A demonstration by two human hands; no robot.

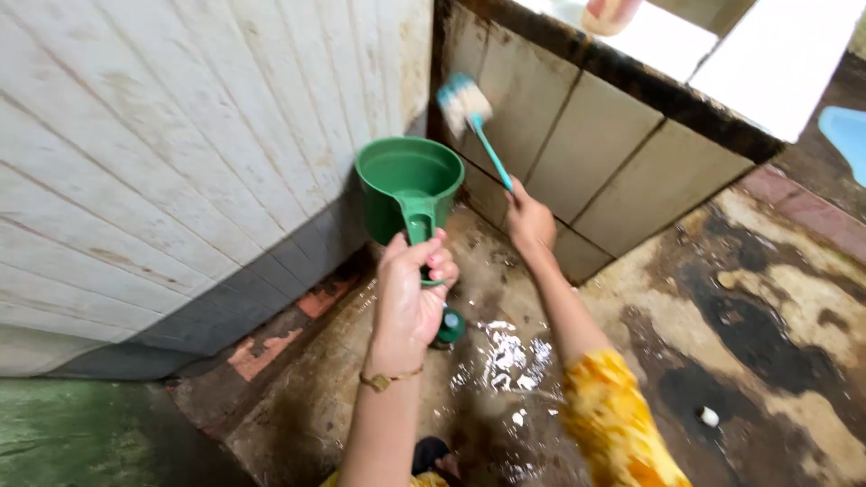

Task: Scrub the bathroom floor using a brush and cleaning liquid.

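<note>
- Yellow patterned sleeve: nearest item, on the right arm, below and right of the green water dipper.
- Dark sandal strap on a foot: at the bottom edge, directly below the dipper.
- Gold bracelet: on the left wrist, below the dipper's handle.
- Wet concrete floor: stained dark and tan, with white foam patches below and right of the dipper; a small white object lies well apart to the right.
- Left hand: fingers clenched around the dipper's handle, thumb on top.
- Green water dipper: round plastic scoop, mouth tilted toward the camera, held in the air close to the corner of the walls; handle end shows as a green knob under the hand.
- Right hand: just right of the dipper, fingers closed around the teal handle.
- Scrub brush: teal handle, white and blue bristles, head pressed against the tiled tank wall, above and right of the dipper.
- Tiled tank wall: beige tiles with a dark, grimy top rim, behind the dipper to the right.
- Pale tiled wall: left of the dipper, meeting the tank wall at the corner.
</note>
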